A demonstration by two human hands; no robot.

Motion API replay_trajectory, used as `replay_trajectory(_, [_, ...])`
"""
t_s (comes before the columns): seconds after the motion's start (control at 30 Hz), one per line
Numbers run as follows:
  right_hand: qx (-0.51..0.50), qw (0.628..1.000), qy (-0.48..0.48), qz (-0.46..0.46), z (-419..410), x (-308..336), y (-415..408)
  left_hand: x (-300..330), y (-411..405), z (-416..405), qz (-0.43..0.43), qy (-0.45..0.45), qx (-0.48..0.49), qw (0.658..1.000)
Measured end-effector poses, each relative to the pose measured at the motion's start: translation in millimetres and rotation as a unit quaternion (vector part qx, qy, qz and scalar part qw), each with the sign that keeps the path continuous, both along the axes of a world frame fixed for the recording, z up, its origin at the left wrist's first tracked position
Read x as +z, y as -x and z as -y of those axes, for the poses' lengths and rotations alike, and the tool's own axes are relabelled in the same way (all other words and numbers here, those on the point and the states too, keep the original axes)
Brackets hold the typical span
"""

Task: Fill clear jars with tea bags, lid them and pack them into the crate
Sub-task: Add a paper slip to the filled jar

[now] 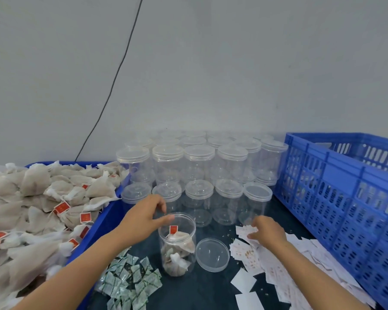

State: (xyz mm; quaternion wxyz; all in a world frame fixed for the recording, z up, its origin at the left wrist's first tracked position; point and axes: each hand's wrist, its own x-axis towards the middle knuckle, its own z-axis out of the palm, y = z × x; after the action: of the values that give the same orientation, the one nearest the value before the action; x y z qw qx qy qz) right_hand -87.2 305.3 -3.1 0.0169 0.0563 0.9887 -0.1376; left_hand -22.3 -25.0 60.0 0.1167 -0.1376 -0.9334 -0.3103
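Left hand (pixel 147 217) curls at rim of open clear plastic jar (pixel 177 245), part-filled with tea bags, near-centre desk, apparently steadying it; right hand (pixel 267 231) pinches white paper slips (pixel 246 231), likely an insert.

An open clear plastic jar (pixel 177 245), partly filled with beige tea bags, stands near the bench's (pixel 188 291) front edge. The left hand (pixel 143 217) rests curled fingers on its rim; its round clear lid (pixel 212 255) lies just beside it. The right hand (pixel 268 230) touches white paper slips (pixel 244 232). Lidded empty jars (pixel 199 166) crowd the back, a blue slotted plastic crate (pixel 345 198) the right edge, a blue tray (pixel 99 224) of tea bags the left.
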Motion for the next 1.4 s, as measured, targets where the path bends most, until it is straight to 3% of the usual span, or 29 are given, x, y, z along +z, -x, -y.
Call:
replay_trajectory(0.1, [-0.012,1.000,-0.025,0.014,2,-8,0,-1,-3,0,0.133,-0.102,-0.059,0.984])
replay_trajectory(0.17, [-0.017,0.999,-0.036,0.006,2,-10,1,-5,-5,-2,0.206,-0.101,-0.100,0.968])
replay_trajectory(0.37, [0.017,0.993,-0.102,-0.049,4,8,-7,-18,-7,-10,0.214,-0.076,-0.098,0.969])
replay_trajectory(0.47, [0.093,0.952,-0.176,-0.231,19,31,-21,-22,-7,-14,0.215,-0.101,-0.084,0.968])
replay_trajectory(0.5, [0.128,0.932,-0.144,-0.308,29,40,-27,-23,-7,-15,0.214,-0.109,-0.076,0.968])
replay_trajectory(0.57, [0.202,0.893,0.008,-0.403,55,60,-42,-23,-7,-17,0.213,-0.131,-0.064,0.966])
replay_trajectory(0.63, [0.275,0.874,0.128,-0.379,83,78,-51,-22,-7,-18,0.218,-0.152,-0.061,0.962])
replay_trajectory(0.7, [0.357,0.866,0.128,-0.326,106,84,-55,-22,-8,-19,0.221,-0.160,-0.062,0.960])
replay_trajectory(0.83, [0.467,0.847,-0.042,-0.250,134,77,-46,-22,-10,-20,0.208,-0.157,-0.061,0.964])
replay_trajectory(1.03, [0.461,0.855,-0.205,-0.121,158,81,-35,-25,-8,-19,0.200,-0.157,-0.070,0.965])
replay_trajectory(1.23, [0.485,0.834,-0.262,-0.028,161,90,-34,-29,-6,-18,0.212,-0.178,-0.067,0.959])
replay_trajectory(1.33, [0.480,0.852,-0.203,-0.042,154,92,-35,-33,-5,-16,0.233,-0.188,-0.057,0.952])
replay_trajectory(1.4, [0.440,0.890,-0.054,-0.108,139,91,-35,-36,-3,-15,0.252,-0.193,-0.057,0.946])
